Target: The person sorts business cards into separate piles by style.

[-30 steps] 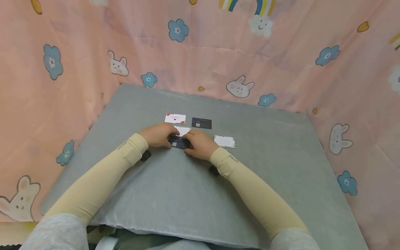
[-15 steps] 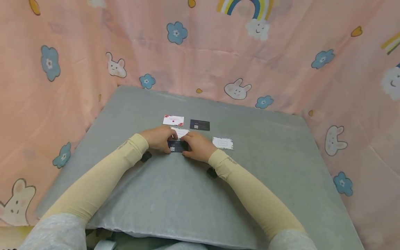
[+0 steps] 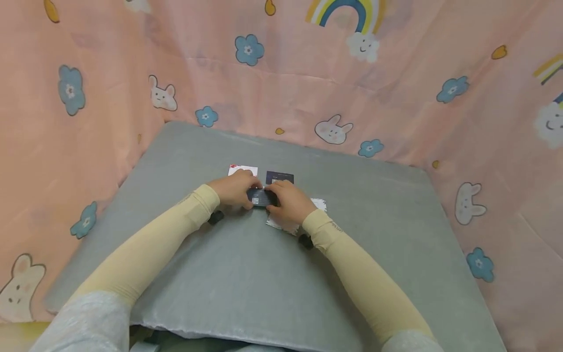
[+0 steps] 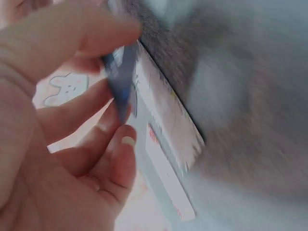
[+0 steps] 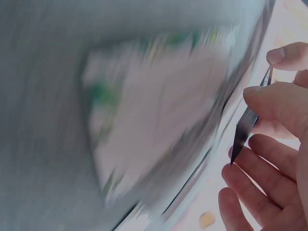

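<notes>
holding a black card (image 3: 262, 197) between both hands, above the surface (image 3: 246, 283), closer to the far edge than to the near one. long axis roughly along that far edge: left hand (image 3: 235, 188) gripping one short end, right hand (image 3: 290, 201) gripping the other, so neither hand nearer. fingers of both hands bent round the card, thumbs toward the near edge, the rest toward the far edge. one card or several together, cannot tell.

just beyond the fingers, toward the far edge: a red-cornered card (image 3: 243, 169) behind left hand and a second dark card (image 3: 280, 176) behind right hand, both partly covered. under right hand, on the side of the near edge, a leaf-edged card (image 3: 283, 226); farther toward the right edge, another white card (image 3: 319, 204), also part hidden.

in the head view, broad face and pale printed code visible on the black card; in both wrist views, the same card nearly edge-on, tilted and off the surface. from the left wrist, also red at both ends of the red-cornered card, and beside it a patterned white card (image 4: 168, 113); which of the pale ones, cannot tell. from the right wrist, green leaf print, smeared by blur.
</notes>
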`<state>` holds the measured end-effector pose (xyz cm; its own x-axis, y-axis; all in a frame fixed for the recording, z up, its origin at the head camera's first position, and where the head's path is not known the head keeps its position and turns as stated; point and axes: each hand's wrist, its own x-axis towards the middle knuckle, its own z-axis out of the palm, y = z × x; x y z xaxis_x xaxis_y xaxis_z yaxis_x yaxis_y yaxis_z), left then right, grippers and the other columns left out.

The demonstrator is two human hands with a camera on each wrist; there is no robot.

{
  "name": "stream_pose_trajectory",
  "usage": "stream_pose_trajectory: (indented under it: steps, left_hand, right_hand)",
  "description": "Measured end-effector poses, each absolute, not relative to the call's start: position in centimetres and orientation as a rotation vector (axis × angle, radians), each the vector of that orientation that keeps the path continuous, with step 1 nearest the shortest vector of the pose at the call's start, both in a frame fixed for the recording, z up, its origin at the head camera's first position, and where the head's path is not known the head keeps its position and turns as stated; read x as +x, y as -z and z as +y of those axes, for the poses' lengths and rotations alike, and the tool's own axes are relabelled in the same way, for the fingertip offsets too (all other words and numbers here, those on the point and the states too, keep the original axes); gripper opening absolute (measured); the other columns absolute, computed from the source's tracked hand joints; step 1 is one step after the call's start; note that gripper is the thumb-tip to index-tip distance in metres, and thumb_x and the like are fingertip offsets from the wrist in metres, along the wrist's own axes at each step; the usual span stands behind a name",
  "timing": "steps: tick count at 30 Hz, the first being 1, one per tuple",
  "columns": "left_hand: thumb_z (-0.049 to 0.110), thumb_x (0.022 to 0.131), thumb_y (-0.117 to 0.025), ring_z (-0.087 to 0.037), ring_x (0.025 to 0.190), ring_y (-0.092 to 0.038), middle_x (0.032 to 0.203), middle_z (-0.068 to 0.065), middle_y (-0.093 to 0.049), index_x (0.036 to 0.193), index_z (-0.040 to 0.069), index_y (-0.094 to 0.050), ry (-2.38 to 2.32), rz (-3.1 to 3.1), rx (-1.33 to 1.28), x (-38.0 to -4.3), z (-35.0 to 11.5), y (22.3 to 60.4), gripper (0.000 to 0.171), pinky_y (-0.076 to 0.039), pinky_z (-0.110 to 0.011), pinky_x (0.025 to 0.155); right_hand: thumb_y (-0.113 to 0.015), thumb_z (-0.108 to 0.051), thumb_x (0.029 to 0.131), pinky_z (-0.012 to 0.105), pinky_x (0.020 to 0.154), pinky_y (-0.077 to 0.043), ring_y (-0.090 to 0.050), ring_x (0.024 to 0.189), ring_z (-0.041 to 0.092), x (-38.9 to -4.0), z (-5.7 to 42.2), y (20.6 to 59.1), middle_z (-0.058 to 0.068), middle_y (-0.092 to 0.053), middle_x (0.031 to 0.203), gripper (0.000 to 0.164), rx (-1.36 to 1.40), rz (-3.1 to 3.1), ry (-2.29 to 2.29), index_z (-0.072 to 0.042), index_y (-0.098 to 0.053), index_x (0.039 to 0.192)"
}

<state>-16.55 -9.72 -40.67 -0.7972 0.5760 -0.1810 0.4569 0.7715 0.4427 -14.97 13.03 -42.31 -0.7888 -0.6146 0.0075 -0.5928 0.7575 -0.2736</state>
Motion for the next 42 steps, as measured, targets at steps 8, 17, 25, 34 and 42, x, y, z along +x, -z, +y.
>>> stream_pose_trajectory:
  steps: [8,17,25,34,42]
  left_hand:
    - [0.020,0.095,-0.078,-0.031,0.143,-0.056,0.152,-0.015,-0.059,0.153,0.006,-0.059,-0.613,2.698,0.773,-21.7,-6.0,41.5,0.063,-0.046,-0.046,0.123]
    - [0.020,0.092,-0.084,-0.032,0.136,-0.060,0.150,-0.016,-0.062,0.152,0.004,-0.060,-0.550,2.692,0.712,-24.3,-4.0,42.1,0.066,-0.050,-0.044,0.119]
    - [0.017,0.092,-0.081,-0.031,0.134,-0.060,0.146,-0.018,-0.062,0.152,0.003,-0.059,-0.586,2.683,0.694,-24.1,-4.5,42.4,0.065,-0.050,-0.043,0.118]
    - [0.014,0.089,-0.082,-0.032,0.128,-0.060,0.140,-0.019,-0.060,0.148,0.001,-0.063,-0.669,2.671,0.683,-24.6,-3.8,41.7,0.064,-0.051,-0.044,0.116]
    - [0.015,0.089,-0.081,-0.034,0.124,-0.060,0.138,-0.021,-0.061,0.146,0.003,-0.065,-0.635,2.682,0.675,-23.4,-3.7,42.1,0.061,-0.053,-0.048,0.112]
  right_hand:
    - [-0.074,-0.025,0.103,0.049,0.125,-0.045,-0.056,0.146,0.035,-19.9,16.4,42.8,0.017,-0.062,0.153,0.056,-0.740,2.874,0.528,-0.005,-0.057,0.153]
    - [-0.078,-0.024,0.101,0.050,0.123,-0.046,-0.059,0.143,0.036,-22.3,17.7,43.4,0.017,-0.065,0.150,0.057,-0.643,2.839,0.607,-0.005,-0.060,0.151]
    - [-0.076,-0.019,0.102,0.049,0.126,-0.044,-0.058,0.145,0.035,-22.5,17.3,43.9,0.015,-0.065,0.151,0.051,-0.705,2.798,0.642,-0.008,-0.063,0.150]
    - [-0.077,-0.019,0.101,0.048,0.124,-0.045,-0.060,0.142,0.033,-23.0,17.8,43.1,0.012,-0.068,0.148,0.049,-0.736,2.854,0.578,-0.010,-0.066,0.147]
    - [-0.077,-0.021,0.101,0.046,0.123,-0.047,-0.061,0.141,0.030,-21.8,17.8,43.5,0.010,-0.068,0.148,0.049,-0.710,2.840,0.572,-0.011,-0.065,0.148]
